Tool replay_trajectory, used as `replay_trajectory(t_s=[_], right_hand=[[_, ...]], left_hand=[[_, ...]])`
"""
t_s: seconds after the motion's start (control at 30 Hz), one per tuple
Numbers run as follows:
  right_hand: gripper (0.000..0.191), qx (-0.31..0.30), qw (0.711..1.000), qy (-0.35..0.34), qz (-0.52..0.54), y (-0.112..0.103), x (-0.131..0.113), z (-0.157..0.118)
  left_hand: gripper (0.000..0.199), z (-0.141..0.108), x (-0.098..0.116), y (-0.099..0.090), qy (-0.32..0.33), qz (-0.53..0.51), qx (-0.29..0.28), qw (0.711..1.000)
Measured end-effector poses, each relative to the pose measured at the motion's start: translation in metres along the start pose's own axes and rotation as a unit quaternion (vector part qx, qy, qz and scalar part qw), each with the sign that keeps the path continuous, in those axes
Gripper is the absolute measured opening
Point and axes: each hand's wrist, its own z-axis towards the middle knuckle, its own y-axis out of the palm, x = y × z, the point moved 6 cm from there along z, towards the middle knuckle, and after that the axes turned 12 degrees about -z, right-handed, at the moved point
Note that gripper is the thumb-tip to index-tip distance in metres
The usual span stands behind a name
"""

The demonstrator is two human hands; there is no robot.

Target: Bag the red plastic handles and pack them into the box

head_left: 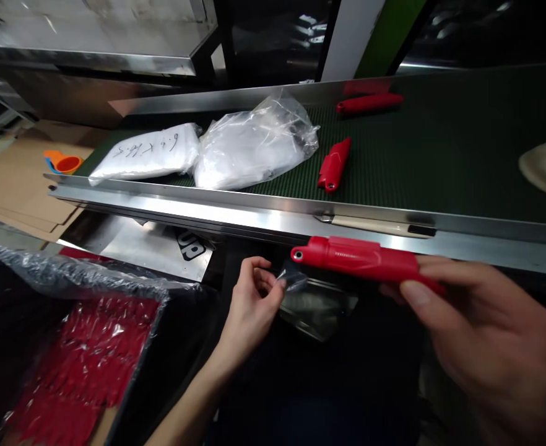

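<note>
Two-handed handling of a red tool-like part at the edge of a conveyor. The right hand (481,334), blurred, is closed around the near end of the red part (361,257), holding it raised in front of the metal rail (199,207), its eyeleted end directed toward the left hand. The left hand (257,294) is loosely curled, thumb and fingertips nearly together on the edge of a clear plastic bag (319,310) that hangs below the rail; whether its mouth is open cannot be told. The likely fault is a slip of the film, since so little of it is pinched; the eyeleted end could also snag or tear an unspread edge. The pale-handled tool (370,224), lying on the rail just beyond the part, might be knocked down by a careless swing. Among the containers, the plastic-lined box (161,297) at lower left holds red pieces (106,347) closely laid under glossy film. On the conveyor belt (440,148), a large transparent bag (254,148) contains white material and adjoins a white, handwritten packet (147,152); two further red parts (335,166) lie apart.
</note>
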Motion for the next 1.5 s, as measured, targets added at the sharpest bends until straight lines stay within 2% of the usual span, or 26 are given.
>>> replay_trajectory(t_s=[0.13,0.2,0.33,0.4,0.5,0.63,0.73,0.87,1.03,1.13,1.2,1.3,1.4,1.5], right_hand=[[0.017,-0.049,0.981,-0.178,-0.061,-0.001,-0.027,-0.015],[0.023,-0.053,0.967,-0.239,-0.066,0.003,-0.037,-0.020],[0.028,-0.026,0.967,-0.243,-0.069,0.009,-0.037,-0.023],[0.027,-0.032,0.965,-0.250,-0.067,0.013,-0.034,-0.025],[0.027,-0.056,0.955,-0.283,-0.066,0.019,-0.033,-0.032],[0.023,-0.121,0.932,-0.333,-0.083,0.030,-0.032,-0.041],[0.025,-0.128,0.917,-0.354,-0.128,0.036,-0.031,-0.043],[0.021,-0.074,0.933,-0.330,-0.127,0.040,-0.031,-0.041],[0.022,0.025,0.982,-0.171,-0.081,0.046,-0.027,-0.041],[0.017,0.018,0.998,-0.057,-0.033,0.055,-0.017,-0.043],[0.016,-0.010,0.999,-0.042,0.002,0.061,-0.013,-0.043],[0.025,-0.057,0.989,-0.137,0.002,0.061,-0.012,-0.043],[0.036,-0.136,0.955,-0.260,-0.040,0.058,-0.012,-0.045],[0.034,-0.186,0.925,-0.320,-0.088,0.055,-0.012,-0.045]], left_hand=[[0.022,0.007,0.008,0.001,-0.026,-0.061,0.006,0.998],[0.021,0.005,0.011,0.005,-0.034,-0.071,-0.002,0.997],[0.017,-0.001,0.012,0.010,-0.033,-0.068,-0.002,0.997],[0.016,-0.003,0.011,0.009,-0.027,-0.064,0.005,0.998],[0.018,-0.003,0.012,0.007,-0.016,-0.064,0.016,0.998],[0.017,-0.001,0.015,0.005,0.011,-0.051,0.012,0.999],[0.015,-0.003,0.017,0.003,0.043,-0.030,0.007,0.999],[0.011,-0.007,0.014,0.001,0.074,-0.003,0.019,0.997],[0.008,-0.016,0.003,0.010,0.086,0.004,0.023,0.996],[0.008,-0.021,-0.003,0.017,0.085,-0.008,0.024,0.996],[0.008,-0.022,-0.004,0.017,0.091,-0.016,0.036,0.995],[0.010,-0.020,-0.003,0.009,0.104,-0.016,0.057,0.993],[0.013,-0.014,-0.003,-0.002,0.092,-0.009,0.065,0.994],[0.014,-0.010,-0.004,-0.013,0.077,0.007,0.067,0.995]])
